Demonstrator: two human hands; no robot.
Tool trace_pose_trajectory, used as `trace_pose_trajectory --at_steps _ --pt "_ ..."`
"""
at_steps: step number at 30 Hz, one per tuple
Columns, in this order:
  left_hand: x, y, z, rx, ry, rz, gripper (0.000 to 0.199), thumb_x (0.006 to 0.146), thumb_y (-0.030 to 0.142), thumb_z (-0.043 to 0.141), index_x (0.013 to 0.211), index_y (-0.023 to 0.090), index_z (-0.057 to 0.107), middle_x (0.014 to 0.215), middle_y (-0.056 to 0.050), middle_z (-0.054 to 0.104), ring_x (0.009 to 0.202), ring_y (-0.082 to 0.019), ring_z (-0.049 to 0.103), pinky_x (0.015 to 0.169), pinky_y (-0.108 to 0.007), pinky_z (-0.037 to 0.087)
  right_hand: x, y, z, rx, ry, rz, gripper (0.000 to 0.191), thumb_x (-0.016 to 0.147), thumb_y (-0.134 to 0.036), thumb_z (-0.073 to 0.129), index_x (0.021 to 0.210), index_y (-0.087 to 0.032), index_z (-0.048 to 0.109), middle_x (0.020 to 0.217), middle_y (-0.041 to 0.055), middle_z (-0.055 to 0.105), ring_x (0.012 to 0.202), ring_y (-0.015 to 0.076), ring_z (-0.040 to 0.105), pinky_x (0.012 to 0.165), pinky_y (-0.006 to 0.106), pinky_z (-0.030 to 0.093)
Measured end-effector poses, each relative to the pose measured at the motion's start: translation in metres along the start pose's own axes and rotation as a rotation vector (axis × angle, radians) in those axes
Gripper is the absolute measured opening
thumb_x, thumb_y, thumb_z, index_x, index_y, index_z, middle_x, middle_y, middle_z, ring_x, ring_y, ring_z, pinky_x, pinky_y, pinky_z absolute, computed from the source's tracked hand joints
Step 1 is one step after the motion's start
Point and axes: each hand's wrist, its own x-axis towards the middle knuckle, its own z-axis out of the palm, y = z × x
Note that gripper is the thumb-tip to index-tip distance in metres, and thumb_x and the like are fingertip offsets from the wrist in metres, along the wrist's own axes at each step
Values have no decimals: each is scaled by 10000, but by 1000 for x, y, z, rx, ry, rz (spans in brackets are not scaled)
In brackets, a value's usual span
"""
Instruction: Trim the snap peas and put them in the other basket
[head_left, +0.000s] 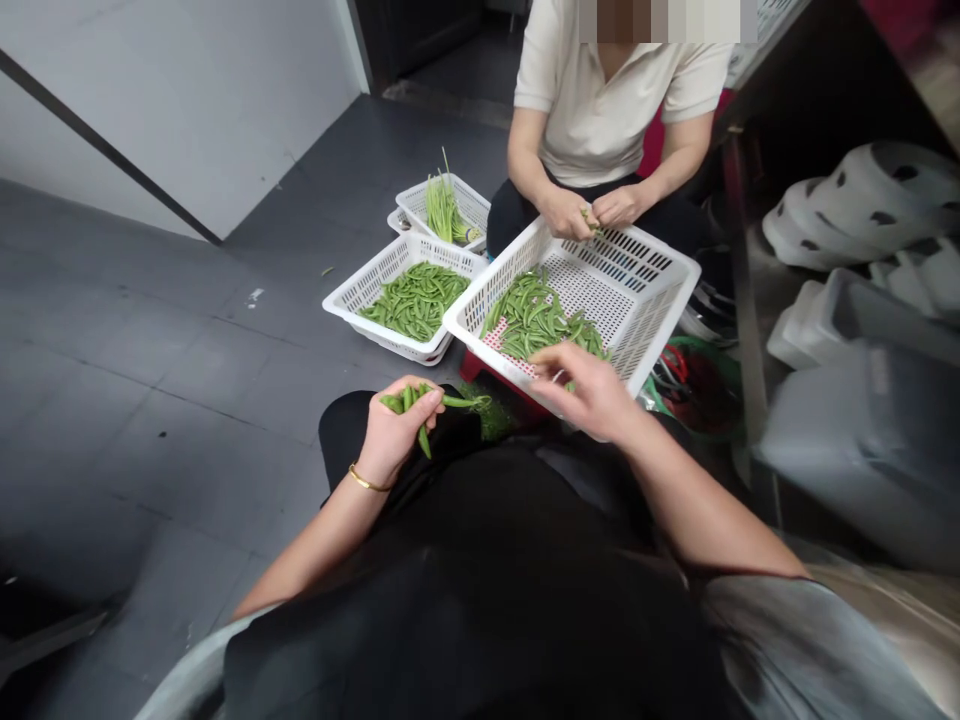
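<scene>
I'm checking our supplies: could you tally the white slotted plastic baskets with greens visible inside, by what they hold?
White slotted plastic baskets holding slim green pods: 2
White slotted plastic basket holding long pale-green stalks: 1
Total: 3

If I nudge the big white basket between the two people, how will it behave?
The white basket looks like perforated plastic, so it is probably light for its size. It appears raised on a red support that is mostly hidden, so pressing its rim might tip it. The green pods lie loose inside, so a sharp push could slide them.
</scene>
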Motion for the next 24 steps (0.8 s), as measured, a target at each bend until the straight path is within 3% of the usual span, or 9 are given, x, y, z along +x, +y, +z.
trace_pose_trajectory --at_steps 3,6,9,13,15,18,20,22,24 --pt "-4 4 3 89 -42 23 182 731 283 721 799 126 659 607 -7 609 460 -69 493 435 -180 387 5 -7 29 -102 -234 -134 187 911 -325 504 967 -167 587 861 66 616 731 158 576 622 258 427" --pt "-8 -2 2 110 -71 1 190 739 302 709 814 135 658 621 -11 618 464 -73 490 436 -183 382 11 -10 52 -48 -262 -221 285 960 -270 381 781 -160 572 728 49 590 687 146 551 623 246 403" --pt "-11 -11 -9 231 -174 -85 224 734 335 705 824 135 663 599 -10 609 455 -82 480 428 -191 372 10 -8 53 137 -231 -222 303 968 -236 350 746 -160 541 729 36 579 695 122 537 657 223 396" --pt "-8 -6 -25 559 -226 21 333 711 345 718 988 163 687 751 -50 673 606 -144 583 557 -243 456 5 -12 42 128 -456 -184 256 928 -223 440 694 -166 529 677 6 539 622 108 480 598 219 342" --pt "-6 4 -22 662 -324 152 336 692 327 735 997 190 700 844 -64 690 724 -172 614 660 -268 472 5 -16 41 106 -545 -186 220 914 -226 468 719 -165 550 688 4 549 611 104 473 587 221 329" --pt "-4 12 -2 605 -570 164 151 665 292 753 762 187 709 667 -25 640 623 -142 573 603 -245 445 9 -19 46 127 -482 -231 260 931 -242 433 717 -163 557 706 19 572 640 111 503 602 220 351" --pt "-1 7 11 381 -502 36 146 694 290 728 664 171 649 535 8 559 489 -103 494 484 -215 389 11 -16 51 135 -328 -218 299 949 -246 385 724 -163 564 730 40 602 690 124 540 632 225 380" --pt "5 -3 15 65 -262 -94 159 735 302 689 697 168 613 468 37 495 398 -78 411 398 -192 320 8 -9 52 126 -182 -153 303 958 -256 365 780 -160 591 763 58 636 729 135 570 654 232 403" --pt "17 -12 7 -225 -20 -165 164 738 304 684 745 163 600 457 53 466 365 -62 362 358 -173 272 1 -1 47 119 -158 -79 285 956 -264 382 843 -158 621 792 63 658 747 139 593 666 235 420"
